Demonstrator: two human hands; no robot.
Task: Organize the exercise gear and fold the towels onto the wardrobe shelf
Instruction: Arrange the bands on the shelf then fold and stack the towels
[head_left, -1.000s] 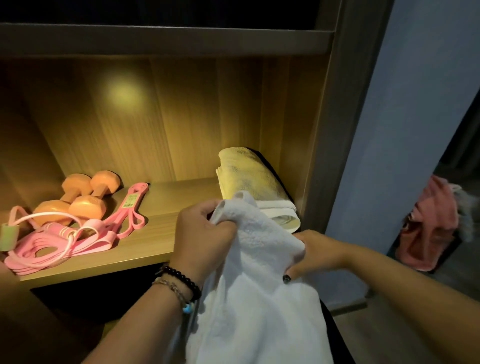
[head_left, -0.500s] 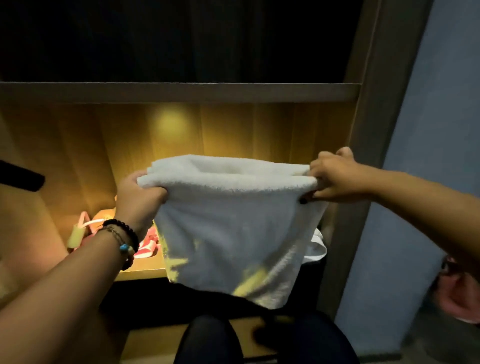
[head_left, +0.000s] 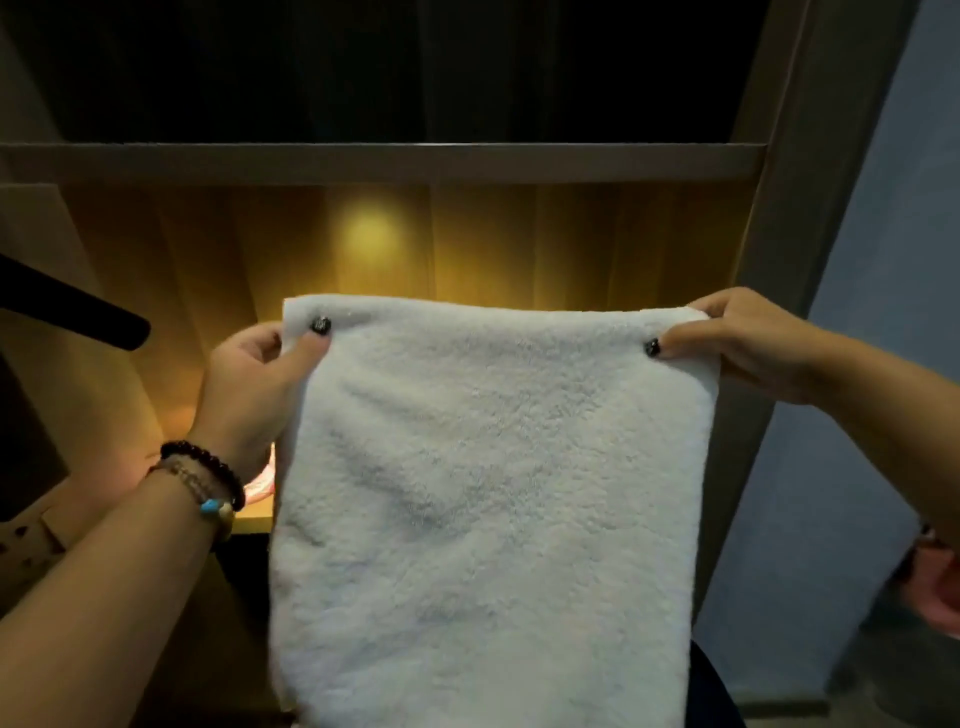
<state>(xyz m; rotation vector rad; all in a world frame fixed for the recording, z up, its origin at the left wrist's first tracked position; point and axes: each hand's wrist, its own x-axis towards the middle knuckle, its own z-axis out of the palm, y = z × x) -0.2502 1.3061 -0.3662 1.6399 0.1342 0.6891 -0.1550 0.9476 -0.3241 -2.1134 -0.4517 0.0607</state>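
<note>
Hanging full-length in the head view, the white towel was pinched at its top corners by the left hand and right hand, before the wardrobe shelf; folding seemingly remained undone.

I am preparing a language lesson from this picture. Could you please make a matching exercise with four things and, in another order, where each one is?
Things:
1. white fluffy towel
2. black bead bracelet
3. left hand
4. right hand

Places:
A. pinching the towel's upper right corner
B. around the left wrist
C. hanging spread out between both hands
D. pinching the towel's upper left corner

Pairs: 1-C, 2-B, 3-D, 4-A
</note>
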